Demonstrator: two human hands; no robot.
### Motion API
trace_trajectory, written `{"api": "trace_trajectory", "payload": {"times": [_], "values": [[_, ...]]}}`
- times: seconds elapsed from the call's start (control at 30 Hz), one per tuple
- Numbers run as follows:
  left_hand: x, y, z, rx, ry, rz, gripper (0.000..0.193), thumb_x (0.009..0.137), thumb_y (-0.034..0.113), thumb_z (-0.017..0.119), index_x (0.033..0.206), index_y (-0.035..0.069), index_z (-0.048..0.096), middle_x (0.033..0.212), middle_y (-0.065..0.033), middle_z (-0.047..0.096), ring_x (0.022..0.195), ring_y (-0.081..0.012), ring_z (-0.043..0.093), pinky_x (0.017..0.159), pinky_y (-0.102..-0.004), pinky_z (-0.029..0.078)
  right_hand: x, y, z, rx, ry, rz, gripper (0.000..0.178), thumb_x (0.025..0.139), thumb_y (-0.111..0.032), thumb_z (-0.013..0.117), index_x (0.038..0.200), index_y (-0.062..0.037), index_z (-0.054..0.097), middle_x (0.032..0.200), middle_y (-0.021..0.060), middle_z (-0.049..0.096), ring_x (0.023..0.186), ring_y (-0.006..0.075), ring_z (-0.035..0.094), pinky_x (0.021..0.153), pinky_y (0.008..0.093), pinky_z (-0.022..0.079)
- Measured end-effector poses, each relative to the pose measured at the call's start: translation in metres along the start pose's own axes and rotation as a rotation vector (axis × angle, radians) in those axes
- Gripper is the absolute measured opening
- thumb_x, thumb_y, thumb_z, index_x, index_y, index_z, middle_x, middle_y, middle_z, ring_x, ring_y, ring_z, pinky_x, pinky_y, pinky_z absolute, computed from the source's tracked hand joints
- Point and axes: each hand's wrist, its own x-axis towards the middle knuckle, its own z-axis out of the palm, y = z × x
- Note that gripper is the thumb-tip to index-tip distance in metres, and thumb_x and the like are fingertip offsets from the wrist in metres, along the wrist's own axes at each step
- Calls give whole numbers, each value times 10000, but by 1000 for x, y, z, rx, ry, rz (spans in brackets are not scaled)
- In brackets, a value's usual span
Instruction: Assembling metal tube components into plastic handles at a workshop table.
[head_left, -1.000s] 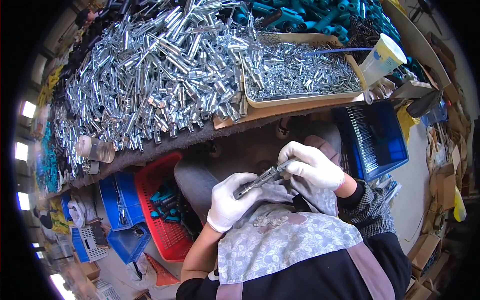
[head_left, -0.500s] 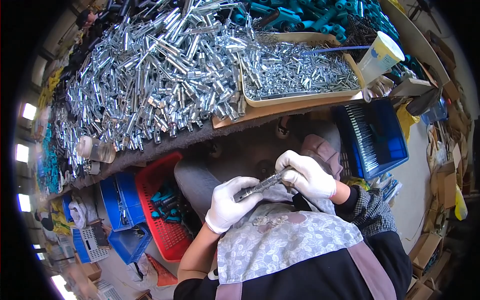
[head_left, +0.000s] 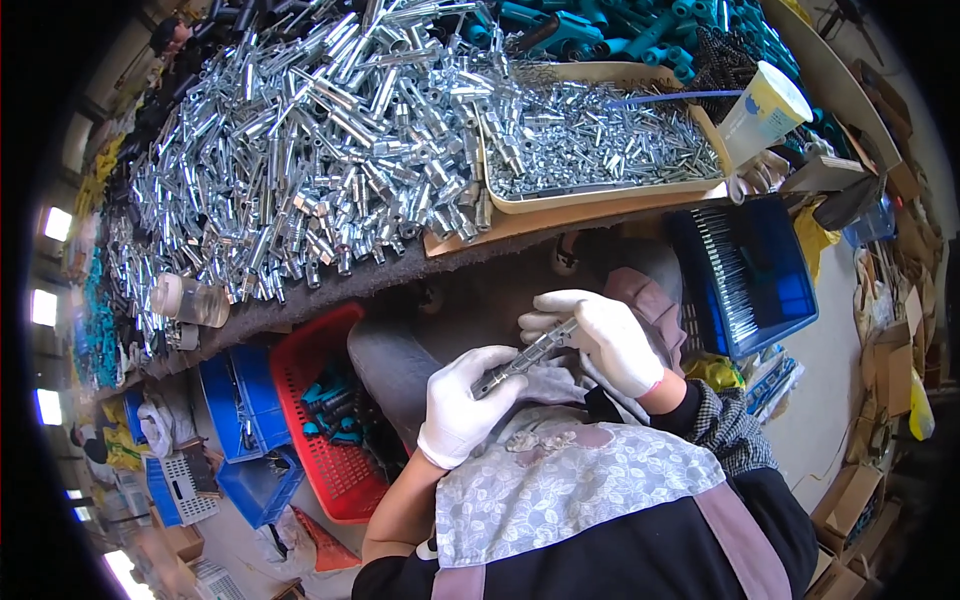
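Observation:
Above my lap, my left hand (head_left: 465,405) in a white glove is closed around a slim, stepped silver metal part (head_left: 528,357). The part slants up to the right, its lower end hidden in my grip. My right hand (head_left: 612,342), also gloved in white, is at the upper end, fingers stretched out to the left beyond it. That end meets the palm side of the right hand, and whether the thumb touches it is hidden. Beyond my hands, a large heap of similar shiny metal pieces (head_left: 330,140) covers the bench.
A cream tray (head_left: 600,203) of small metal pins sits on the bench beside a paper cup (head_left: 762,115). Teal tool bodies (head_left: 570,35) lie behind. Below the bench are a red basket (head_left: 335,490), blue bins (head_left: 235,400) and a blue crate (head_left: 770,335) with a row of rods.
My right hand's fingers have uncurled from the part's upper end and stretched out left. The part now tilts more steeply, still in my left hand.

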Motion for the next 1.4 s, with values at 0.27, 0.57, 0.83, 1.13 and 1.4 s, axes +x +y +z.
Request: {"api": "trace_trajectory", "payload": {"times": [0.27, 0.57, 0.83, 1.13, 1.4], "values": [[5, -8, 19, 95, 102, 149, 224, 786, 79, 774, 990, 22, 702, 862, -137, 698, 723, -312, 703, 627, -350, 536, 4, 21, 9, -21, 142, 92, 546, 1082, -391, 405, 1286, 91, 560, 1236, 244, 655, 1141, 309, 658, 993, 415, 529], [7, -21, 19, 363, 104, 304, 239, 785, 96, 775, 1010, 61, 702, 808, -94, 674, 643, -276, 676, 570, -356, 524, 13, 38, -6, 41, 148, 246, 557, 1070, -441, 442, 1272, 49, 611, 1174, 180, 693, 1070, 261, 681, 949, 404, 546], [9, -18, 12, 164, 63, 93, 214, 787, 48, 762, 985, -8, 701, 864, -179, 674, 727, -328, 669, 673, -365, 527, 22, 15, -24, 28, 62, 274, 555, 1058, -445, 475, 1383, -2, 548, 1260, 163, 666, 1090, 254, 673, 920, 396, 548], [7, -26, 2, 156, 159, 60, 226, 765, 43, 774, 975, -2, 704, 863, -174, 692, 750, -325, 690, 686, -368, 544, 132, -180, -94, -1607, 462, -969, 136, 908, -141, 626, 986, -70, 712, 956, 148, 694, 905, 360, 668, 804, 428, 536], [6, -22, 3, 166, 166, 62, 215, 777, 79, 780, 969, 15, 709, 859, -167, 694, 730, -312, 688, 677, -371, 545, 247, -224, -167, -2571, 779, 7, 192, 900, -173, 619, 1000, -126, 776, 1032, 61, 726, 1009, 255, 661, 801, 384, 512]]}}
